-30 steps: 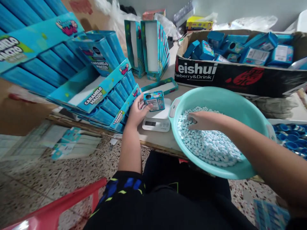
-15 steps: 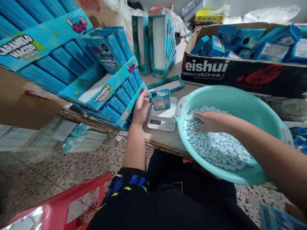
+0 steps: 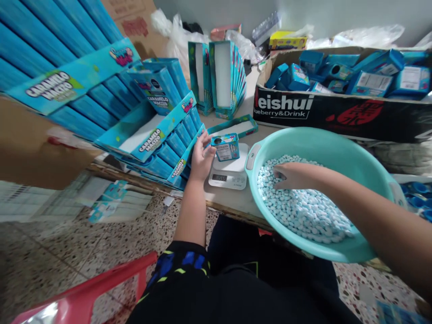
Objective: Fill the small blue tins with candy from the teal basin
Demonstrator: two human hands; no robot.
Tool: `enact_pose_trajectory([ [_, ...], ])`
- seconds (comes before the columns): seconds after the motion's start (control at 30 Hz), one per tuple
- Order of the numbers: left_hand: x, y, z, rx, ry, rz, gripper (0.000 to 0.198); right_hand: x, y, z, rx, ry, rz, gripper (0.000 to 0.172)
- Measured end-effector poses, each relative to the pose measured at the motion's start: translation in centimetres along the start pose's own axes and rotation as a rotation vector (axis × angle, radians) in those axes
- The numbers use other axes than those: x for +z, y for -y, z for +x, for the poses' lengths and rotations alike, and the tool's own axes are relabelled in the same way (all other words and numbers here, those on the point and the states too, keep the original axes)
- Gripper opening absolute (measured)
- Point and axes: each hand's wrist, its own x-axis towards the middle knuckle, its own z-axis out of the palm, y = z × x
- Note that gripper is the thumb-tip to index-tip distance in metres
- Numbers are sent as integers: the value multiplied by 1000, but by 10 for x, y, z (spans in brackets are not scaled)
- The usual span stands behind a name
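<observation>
Head view, looking down: a small blue candy box [image 3: 225, 147] stands on a white kitchen scale [image 3: 228, 176] near the edge of the worktop [image 3: 232, 201], its long side running roughly from 9 to 3 o'clock, a round hole toward 10. The left hand [image 3: 201, 157], fingers apart, touches its 9 o'clock side — not clamped. Toward 3 o'clock, the right hand [image 3: 294, 176] dips into pale blue candies [image 3: 303, 209] in a teal basin [image 3: 322, 139]; whether it holds any is hidden. A knock could tip the box off the scale, and the overhanging basin could slide and spill.

One left hand [image 3: 202, 157]; one right hand [image 3: 293, 176]; one teal basin [image 3: 324, 144]; one digital scale [image 3: 227, 178]; one blue box [image 3: 225, 147]
</observation>
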Motion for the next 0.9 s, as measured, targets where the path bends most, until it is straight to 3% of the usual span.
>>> enact_pose_trajectory([
  [0.07,6,-4,2,124,-29,120,79,2,-1,2,-14,-14,17,25],
  [0.2,14,-22,5,242,-16,304,41,4,1,3,-46,-46,46,22],
  [0.33,3,-71,-8,379,-65,447,23,2,5,2,-62,-71,43,19],
  [0.4,-10,-109,-16,481,-175,598,23,1,6,3,-64,-81,44,19],
  [0.47,-25,-150,-16,571,-382,750,26,2,6,5,-65,-87,47,20],
  [0.53,-41,-184,-2,586,-589,845,30,4,5,7,-69,-93,48,19],
  [0.6,-56,-202,23,511,-738,871,27,6,4,9,-72,-93,45,19],
  [0.67,-67,-204,52,412,-803,841,24,7,3,10,-69,-85,34,20],
  [0.77,-77,-186,83,302,-789,775,37,5,4,10,-70,-84,25,21],
  [0.9,-91,-164,88,207,-663,754,55,0,8,5,-80,-85,19,21],
])
